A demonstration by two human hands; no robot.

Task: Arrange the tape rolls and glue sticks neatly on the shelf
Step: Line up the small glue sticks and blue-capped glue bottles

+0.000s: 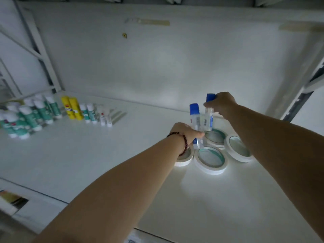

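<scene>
Two clear glue bottles with blue caps stand upright over the tape rolls at the right of the white shelf (pixel 98 155). My left hand (pixel 184 132) grips the nearer glue bottle (pixel 195 120) low on its body. My right hand (pixel 221 104) holds the farther glue bottle (pixel 209 113) near its cap. Several white tape rolls lie flat below them: one in front (pixel 211 159), one at the right (pixel 238 148), one behind (pixel 216 137), and one partly hidden under my left wrist (pixel 185 157).
At the shelf's left stand rows of green-and-white glue sticks (pixel 29 116), two yellow glue sticks (pixel 71 107) and a few small white ones (pixel 105 117). The white back wall (pixel 157 58) and a shelf post (pixel 298 102) bound the space.
</scene>
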